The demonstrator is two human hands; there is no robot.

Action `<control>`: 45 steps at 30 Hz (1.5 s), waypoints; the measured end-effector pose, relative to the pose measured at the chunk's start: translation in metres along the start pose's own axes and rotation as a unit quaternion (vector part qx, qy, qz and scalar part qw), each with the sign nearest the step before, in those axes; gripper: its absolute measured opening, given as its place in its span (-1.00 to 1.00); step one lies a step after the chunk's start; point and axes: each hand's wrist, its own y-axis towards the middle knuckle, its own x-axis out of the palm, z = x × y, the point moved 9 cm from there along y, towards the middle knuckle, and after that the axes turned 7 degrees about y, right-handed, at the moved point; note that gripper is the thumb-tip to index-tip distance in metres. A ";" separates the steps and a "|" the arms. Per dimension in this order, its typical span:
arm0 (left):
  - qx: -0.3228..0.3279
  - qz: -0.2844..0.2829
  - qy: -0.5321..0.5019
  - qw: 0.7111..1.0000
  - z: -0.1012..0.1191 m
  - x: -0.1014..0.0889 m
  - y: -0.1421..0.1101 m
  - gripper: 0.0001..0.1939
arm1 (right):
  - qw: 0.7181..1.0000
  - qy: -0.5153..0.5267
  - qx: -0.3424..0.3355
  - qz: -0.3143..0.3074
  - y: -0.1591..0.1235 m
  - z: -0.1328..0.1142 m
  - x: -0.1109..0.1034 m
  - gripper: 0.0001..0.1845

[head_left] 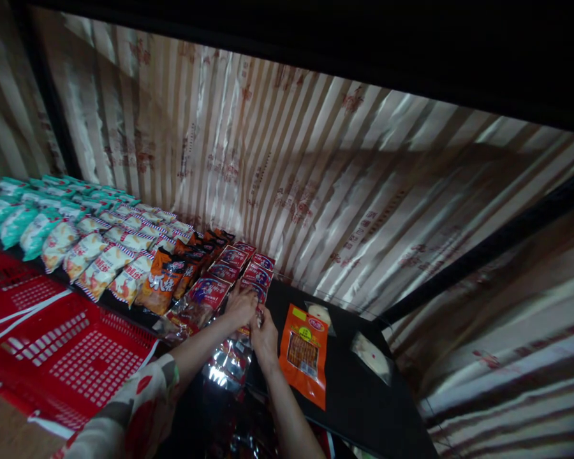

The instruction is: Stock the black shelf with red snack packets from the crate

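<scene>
**Two hands on a row of glossy red packets**

The red packets (257, 275) look light, soft and slippery, likely easy to crumple; their sealed edges seem the best hold. They are dark red with pale and blue print, lined up just below the centre of the frame on a black shelf (358, 408), left of an orange pouch (307, 382). The left hand (242, 307) lies over them, fingers extended; the right hand (264, 338) bends in at their edge. Whether either grips one, I cannot tell.

2 hands (252, 319) on red packets (257, 275), orange pouch (304, 354) beside, red basket (71, 350) left.
</scene>
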 end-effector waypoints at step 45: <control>-0.073 -0.055 0.081 0.993 -0.001 0.000 -0.007 -0.64 | 0.989 -0.117 -0.087 0.040 -0.026 0.003 0.002 -0.50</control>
